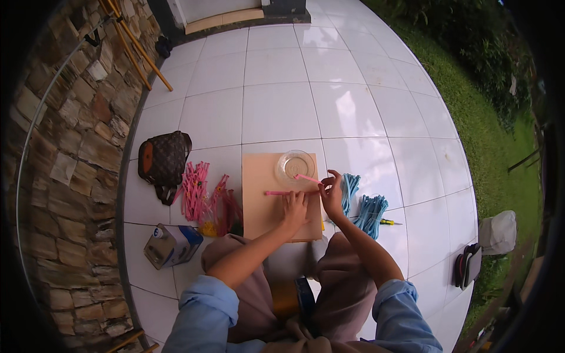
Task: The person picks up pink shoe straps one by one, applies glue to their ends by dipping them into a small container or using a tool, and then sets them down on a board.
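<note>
Over the tan board (256,170) my left hand (295,209) holds a long, thin pink strip (275,193) down with its fingertips. The strip lies crosswise, its left end free and part of it under my fingers. At the board's right edge, my right hand (332,191) pinches a slim pink stick (308,179). That stick points up and left, its tip over the lower rim of a clear round dish (283,160). Whether the tip touches the dish I cannot tell, and what the dish contains is unclear.
Left of the board lie pink strip bundles (196,191), a brown backpack (165,159) and a rectangular can (172,246). On the right are light-blue bundles (371,215) and a yellow-handled screwdriver (388,222). A stone wall (70,200) borders the tiled floor (276,106).
</note>
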The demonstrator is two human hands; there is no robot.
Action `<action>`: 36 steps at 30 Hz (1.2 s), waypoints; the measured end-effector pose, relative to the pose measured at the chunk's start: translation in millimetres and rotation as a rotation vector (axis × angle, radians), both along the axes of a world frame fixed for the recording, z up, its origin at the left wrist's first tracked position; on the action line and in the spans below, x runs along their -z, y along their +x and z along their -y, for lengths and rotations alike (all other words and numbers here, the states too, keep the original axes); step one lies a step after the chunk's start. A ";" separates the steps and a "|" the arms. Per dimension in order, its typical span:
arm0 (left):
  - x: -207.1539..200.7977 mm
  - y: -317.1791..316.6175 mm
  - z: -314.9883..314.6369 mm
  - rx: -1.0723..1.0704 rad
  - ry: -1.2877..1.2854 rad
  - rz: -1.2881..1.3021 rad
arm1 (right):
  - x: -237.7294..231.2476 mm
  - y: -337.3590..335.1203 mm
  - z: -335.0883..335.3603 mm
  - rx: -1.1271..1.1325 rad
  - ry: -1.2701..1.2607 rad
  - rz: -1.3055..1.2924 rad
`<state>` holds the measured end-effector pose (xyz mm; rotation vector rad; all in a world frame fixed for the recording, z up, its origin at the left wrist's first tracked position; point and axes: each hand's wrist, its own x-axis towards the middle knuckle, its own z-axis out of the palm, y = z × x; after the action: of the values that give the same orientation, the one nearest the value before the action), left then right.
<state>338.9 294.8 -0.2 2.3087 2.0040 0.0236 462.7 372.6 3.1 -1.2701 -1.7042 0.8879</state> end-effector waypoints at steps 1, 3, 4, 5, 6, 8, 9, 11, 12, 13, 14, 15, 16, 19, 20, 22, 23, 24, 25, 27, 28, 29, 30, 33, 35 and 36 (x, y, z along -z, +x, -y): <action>-0.4 -1.2 -0.6 0.006 -0.017 0.001 | 0.8 1.0 -2.3 0.065 -0.082 -0.053; -2.4 -2.9 -0.7 0.023 -0.053 0.003 | 4.0 3.2 -11.0 0.155 -0.231 -0.127; -4.1 -3.1 -1.0 0.039 -0.032 0.003 | 7.1 2.6 -16.5 0.184 -0.287 -0.163; -5.6 -3.3 -1.4 0.054 -0.011 0.003 | 10.2 1.7 -23.7 0.213 -0.343 -0.200; -6.6 -3.7 -0.6 0.073 0.002 0.002 | 13.9 0.5 -28.5 0.246 -0.406 -0.238; -8.2 -3.8 -2.0 0.114 -0.001 0.011 | 20.9 2.4 -36.6 0.275 -0.377 -0.178; -8.6 -7.5 -1.2 0.125 -0.006 0.010 | 21.4 -1.9 -35.8 0.286 -0.371 -0.147; -8.8 -13.0 -1.3 0.116 0.007 0.013 | 21.8 -6.8 -32.5 0.280 -0.351 -0.102; -9.0 -13.3 -2.8 0.112 0.021 0.019 | 21.4 -6.2 -33.2 0.264 -0.329 -0.086; -9.2 -13.3 -3.0 0.115 0.015 0.012 | 21.3 -5.6 -33.2 0.248 -0.307 -0.071; -9.3 -13.2 -2.7 0.118 0.009 0.005 | 21.1 -4.7 -32.5 0.221 -0.324 -0.081; -7.7 -13.8 -2.7 0.120 0.006 -0.003 | 20.8 -3.8 -32.5 0.193 -0.339 -0.093; -6.1 -14.9 -2.7 0.128 0.015 -0.002 | 20.6 -2.6 -31.8 0.166 -0.353 -0.105; -8.4 -17.7 -1.8 0.155 0.017 0.001 | 19.5 9.1 -22.1 0.109 -0.440 -0.064; -10.1 -19.5 -2.4 0.164 0.006 -0.002 | 20.1 10.8 -18.5 0.094 -0.435 -0.063; -11.8 -20.8 -4.7 0.176 0.014 -0.001 | 19.8 14.0 -14.6 0.064 -0.414 -0.064; -12.5 -20.6 -4.8 0.177 0.028 0.004 | 19.9 15.1 -12.8 0.057 -0.414 -0.073; -13.2 -20.9 -5.4 0.179 0.042 0.007 | 19.1 14.6 -11.6 0.050 -0.413 -0.085; -13.8 -20.9 -5.4 0.181 0.038 0.022 | 18.3 14.1 -10.5 0.043 -0.412 -0.096; -15.9 -21.1 -5.3 0.185 0.031 0.049 | 16.5 12.7 -9.0 0.070 -0.353 -0.058; -17.4 -21.2 -5.3 0.185 0.033 0.064 | 15.5 12.1 -8.9 0.083 -0.323 -0.040; -19.0 -21.2 -5.3 0.186 0.034 0.080 | 14.0 12.5 -9.6 0.088 -0.348 -0.019; -18.9 -22.6 -4.3 0.183 0.035 0.093 | 11.0 11.2 -10.2 0.090 -0.374 0.000; -19.1 -25.2 -3.2 0.177 0.033 0.134 | 5.7 9.7 -11.6 0.089 -0.459 -0.011; -19.8 -24.3 -4.0 0.173 0.020 0.166 | 9.5 12.3 -13.1 0.094 -0.457 -0.057; -20.0 -22.7 -4.7 0.173 0.013 0.184 | 15.1 13.8 -13.9 0.101 -0.426 -0.086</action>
<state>316.1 299.5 19.9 2.3817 1.7191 0.2298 476.5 386.5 -12.0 -1.5535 -1.4129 1.2695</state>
